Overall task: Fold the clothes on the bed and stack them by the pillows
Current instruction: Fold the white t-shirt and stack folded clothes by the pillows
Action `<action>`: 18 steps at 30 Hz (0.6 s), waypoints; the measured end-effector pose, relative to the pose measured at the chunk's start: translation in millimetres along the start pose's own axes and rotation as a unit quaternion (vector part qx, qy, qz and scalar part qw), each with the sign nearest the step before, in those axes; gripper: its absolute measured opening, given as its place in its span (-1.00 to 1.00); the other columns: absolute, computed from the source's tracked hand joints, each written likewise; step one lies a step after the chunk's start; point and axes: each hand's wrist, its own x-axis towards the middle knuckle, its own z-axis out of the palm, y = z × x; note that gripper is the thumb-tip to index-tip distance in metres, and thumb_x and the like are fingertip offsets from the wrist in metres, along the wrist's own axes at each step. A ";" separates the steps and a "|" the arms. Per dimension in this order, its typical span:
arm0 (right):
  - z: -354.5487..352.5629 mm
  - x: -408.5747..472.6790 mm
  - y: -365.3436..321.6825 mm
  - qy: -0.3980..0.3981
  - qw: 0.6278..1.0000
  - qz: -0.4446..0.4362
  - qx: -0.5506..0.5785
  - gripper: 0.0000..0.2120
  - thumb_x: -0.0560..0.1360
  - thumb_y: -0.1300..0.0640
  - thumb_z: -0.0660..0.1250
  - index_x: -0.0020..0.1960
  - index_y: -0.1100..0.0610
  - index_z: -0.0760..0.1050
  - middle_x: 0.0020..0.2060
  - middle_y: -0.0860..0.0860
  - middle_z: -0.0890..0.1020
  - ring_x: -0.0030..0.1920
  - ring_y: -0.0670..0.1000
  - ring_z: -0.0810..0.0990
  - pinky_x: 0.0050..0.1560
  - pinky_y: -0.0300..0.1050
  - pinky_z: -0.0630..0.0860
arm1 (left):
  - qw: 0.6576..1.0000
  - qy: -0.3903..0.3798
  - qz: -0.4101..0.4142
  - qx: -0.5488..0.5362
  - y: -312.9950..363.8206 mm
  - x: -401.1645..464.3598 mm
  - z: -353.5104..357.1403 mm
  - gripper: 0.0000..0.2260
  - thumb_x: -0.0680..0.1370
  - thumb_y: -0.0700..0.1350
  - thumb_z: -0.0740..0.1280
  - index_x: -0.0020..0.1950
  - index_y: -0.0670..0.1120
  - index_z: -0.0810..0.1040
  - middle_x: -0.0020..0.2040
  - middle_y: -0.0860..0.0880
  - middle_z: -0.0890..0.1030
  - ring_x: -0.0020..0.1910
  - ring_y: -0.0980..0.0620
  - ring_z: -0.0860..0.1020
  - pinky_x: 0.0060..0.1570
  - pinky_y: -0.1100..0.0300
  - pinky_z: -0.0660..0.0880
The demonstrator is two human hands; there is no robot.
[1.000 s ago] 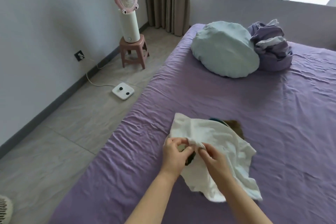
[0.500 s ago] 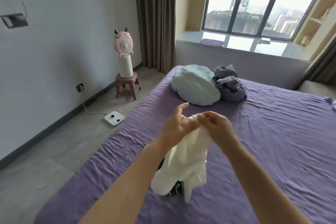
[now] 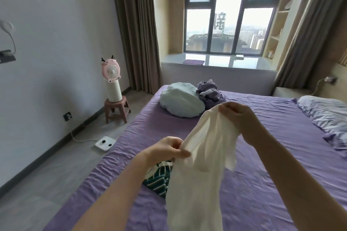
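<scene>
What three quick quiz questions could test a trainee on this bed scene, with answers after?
1. True or false: the white garment lies flat on the bed.
2. Which hands grip the white garment? A) left hand only B) right hand only C) both
3. Fill in: the garment lying on the bed under the left forearm is green and white ____.

Key: 1. false, it hangs lifted. 2. C. 3. striped; that is the striped garment.
</scene>
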 end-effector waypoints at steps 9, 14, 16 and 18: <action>-62.5 -86.3 4.7 0.068 0.996 0.051 -0.006 -0.93 0.47 0.19 0.39 -0.12 0.19 0.62 -0.35 0.00 0.59 -0.32 -0.09 0.49 -0.32 -0.29 0.46 | 0.995 0.073 0.067 -0.007 15.6 -51.8 45.1 -0.78 0.57 0.02 0.29 -0.21 -0.07 0.47 -0.32 0.03 0.39 -0.36 0.13 0.33 -0.37 0.32 0.28; -95.9 -127.5 9.8 0.141 0.987 0.074 0.024 -0.91 0.50 0.20 0.36 -0.07 0.22 0.59 -0.30 0.05 0.57 -0.28 -0.05 0.49 -0.25 -0.26 0.47 | 0.997 0.047 0.057 -0.019 26.5 -64.0 62.8 -0.81 0.58 0.01 0.29 0.02 -0.08 0.59 -0.16 -0.04 0.59 -0.22 0.07 0.51 -0.17 0.19 0.49; -111.0 -140.7 12.9 0.178 0.979 0.090 0.034 -0.89 0.50 0.19 0.36 -0.04 0.23 0.58 -0.29 0.05 0.57 -0.28 -0.05 0.49 -0.29 -0.31 0.49 | 0.996 0.034 0.064 -0.054 29.0 -68.9 70.8 -0.79 0.60 -0.03 0.26 0.11 -0.12 0.56 -0.11 -0.08 0.61 -0.18 0.04 0.54 -0.15 0.15 0.52; -125.3 -152.7 17.5 0.206 0.972 0.103 0.037 -0.89 0.50 0.18 0.36 -0.05 0.23 0.57 -0.30 0.03 0.57 -0.30 -0.05 0.50 -0.37 -0.39 0.48 | 0.992 0.015 0.088 -0.090 33.3 -72.8 77.6 -0.82 0.61 -0.08 0.24 0.13 -0.15 0.52 -0.12 -0.09 0.58 -0.23 0.05 0.51 -0.24 0.20 0.49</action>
